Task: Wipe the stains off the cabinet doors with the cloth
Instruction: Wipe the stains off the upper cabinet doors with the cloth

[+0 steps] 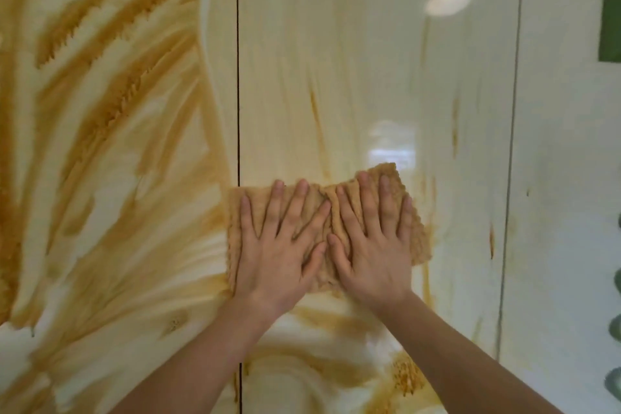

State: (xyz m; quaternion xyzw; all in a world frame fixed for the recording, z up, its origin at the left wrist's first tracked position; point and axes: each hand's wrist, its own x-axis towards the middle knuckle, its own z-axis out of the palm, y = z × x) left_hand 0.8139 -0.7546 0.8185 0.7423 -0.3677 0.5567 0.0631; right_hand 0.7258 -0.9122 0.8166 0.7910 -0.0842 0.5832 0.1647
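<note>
A tan, stain-soaked cloth (418,239) lies flat against the glossy white middle cabinet door (369,60), bunched into ridges at its centre. My left hand (279,245) presses on its left half with fingers straight and spread. My right hand (373,245) presses on its right half the same way, thumbs nearly touching. The left cabinet door (100,111) is covered in thick brown-orange smear streaks (111,104). The middle door carries only faint streaks above the cloth and heavier swirls (302,370) below my wrists.
A dark vertical gap (238,77) separates the left and middle doors; another gap (512,144) marks the right door (557,178), which has small brown drips. A green patch (610,10) shows at the top right edge.
</note>
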